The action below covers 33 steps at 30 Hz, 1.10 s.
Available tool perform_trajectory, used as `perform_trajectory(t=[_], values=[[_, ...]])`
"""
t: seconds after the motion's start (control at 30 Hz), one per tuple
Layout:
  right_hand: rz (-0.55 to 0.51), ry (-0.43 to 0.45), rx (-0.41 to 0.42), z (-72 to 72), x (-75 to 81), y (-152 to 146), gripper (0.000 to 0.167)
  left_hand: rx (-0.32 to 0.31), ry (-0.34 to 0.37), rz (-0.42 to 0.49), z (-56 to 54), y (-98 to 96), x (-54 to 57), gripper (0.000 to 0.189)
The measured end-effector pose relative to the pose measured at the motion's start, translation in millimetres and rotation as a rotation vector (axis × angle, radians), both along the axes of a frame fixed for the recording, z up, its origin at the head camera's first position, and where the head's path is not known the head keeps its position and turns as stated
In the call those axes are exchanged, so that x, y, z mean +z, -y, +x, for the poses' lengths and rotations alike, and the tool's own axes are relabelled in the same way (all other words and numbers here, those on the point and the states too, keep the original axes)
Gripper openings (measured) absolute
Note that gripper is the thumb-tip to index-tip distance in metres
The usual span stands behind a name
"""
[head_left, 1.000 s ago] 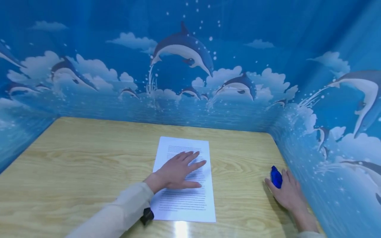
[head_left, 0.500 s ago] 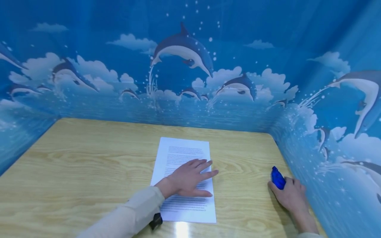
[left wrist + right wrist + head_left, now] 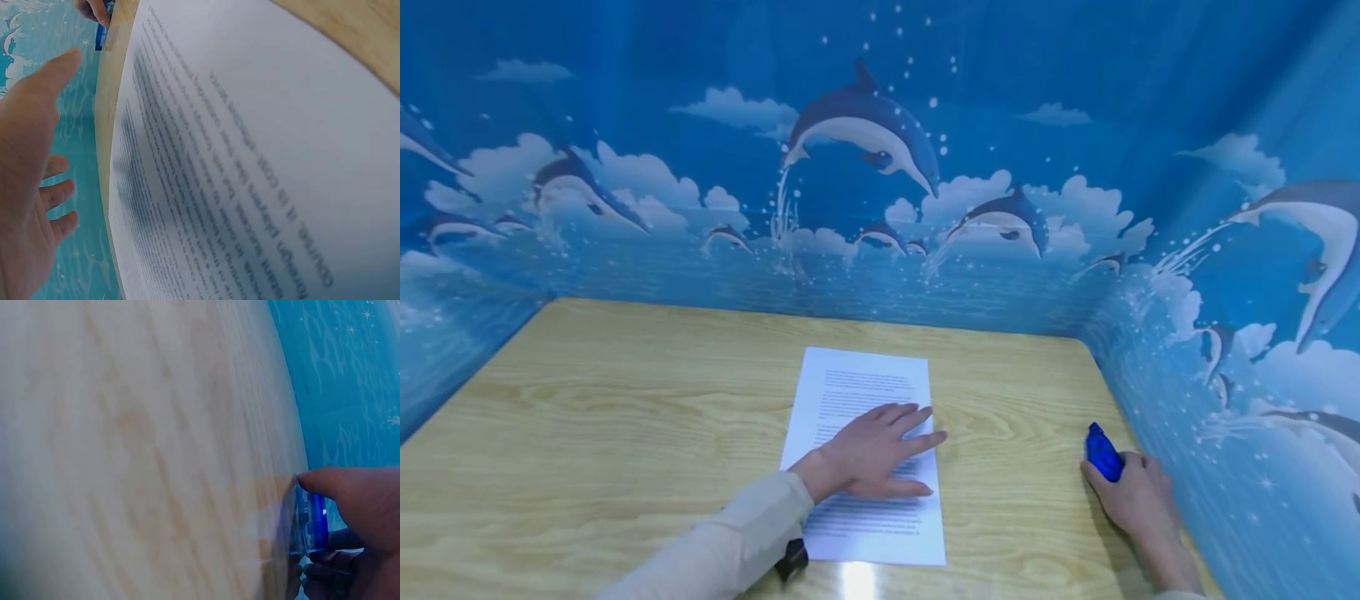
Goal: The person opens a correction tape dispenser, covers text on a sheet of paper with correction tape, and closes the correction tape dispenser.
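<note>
A sheet of printed paper (image 3: 857, 375) lies flat on the wooden table. My left hand (image 3: 876, 450) is spread over it with straight fingers, the fingertips passing its right edge. In the left wrist view this hand appears raised above the printed sheet (image 3: 281, 94). Far to the right, my right hand (image 3: 1138, 496) holds a translucent blue correction tape (image 3: 1102, 454) between thumb and fingers, its narrow tip pointing away from me. The right wrist view shows the thumb and curled fingers around the correction tape (image 3: 319, 522), low over the table; part of it is hidden by the fingers.
The wooden table (image 3: 625, 417) extends widely to the left of the sheet. A blue dolphin curtain (image 3: 775, 275) borders its back and sides, close beside my right hand. A small black object (image 3: 792, 560) shows at my left sleeve.
My left hand has moved right and toward me over the sheet, then stayed almost still. The right hand's fingers have curled around the correction tape, which has shifted slightly right.
</note>
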State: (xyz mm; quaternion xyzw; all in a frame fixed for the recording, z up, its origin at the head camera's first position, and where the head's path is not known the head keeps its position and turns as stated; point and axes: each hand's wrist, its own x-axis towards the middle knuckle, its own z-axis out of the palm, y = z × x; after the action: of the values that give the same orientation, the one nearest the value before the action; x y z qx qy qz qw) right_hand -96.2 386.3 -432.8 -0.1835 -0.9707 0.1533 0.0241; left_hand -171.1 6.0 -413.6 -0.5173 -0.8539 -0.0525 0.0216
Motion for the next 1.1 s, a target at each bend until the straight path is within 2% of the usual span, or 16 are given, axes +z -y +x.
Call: perform_trajectory(t=[0.17, 0.3, 0.47, 0.53, 0.83, 1.1], values=[[-0.101, -0.062, -0.003, 1.1, 4.7, -5.0, 0.078, 0.004, 0.026, -0.02, -3.2, 2.8, 3.2, 0.068], [-0.183, -0.081, -0.036, 0.7, 15.0, -5.5, 0.082, 0.006, 0.004, -0.045, -7.4, 7.3, 9.5, 0.068], [-0.182, -0.188, -0.011, 0.6, 27.3, -1.4, 0.074, 0.009, -0.013, -0.048, -12.5, 10.2, 18.3, 0.066], [-0.192, -0.204, -0.014, 0.4, 32.4, 0.6, 0.074, 0.011, -0.013, -0.047, -13.7, 10.0, 20.8, 0.066], [-0.261, -0.201, -0.075, 0.2, 46.3, 8.1, 0.079, 0.036, 0.002, -0.064, -14.9, 11.5, 22.8, 0.066], [-0.303, -0.188, -0.035, -0.7, 45.1, 14.9, 0.081, 0.052, -0.01, -0.05, -16.4, 16.5, 21.0, 0.065]])
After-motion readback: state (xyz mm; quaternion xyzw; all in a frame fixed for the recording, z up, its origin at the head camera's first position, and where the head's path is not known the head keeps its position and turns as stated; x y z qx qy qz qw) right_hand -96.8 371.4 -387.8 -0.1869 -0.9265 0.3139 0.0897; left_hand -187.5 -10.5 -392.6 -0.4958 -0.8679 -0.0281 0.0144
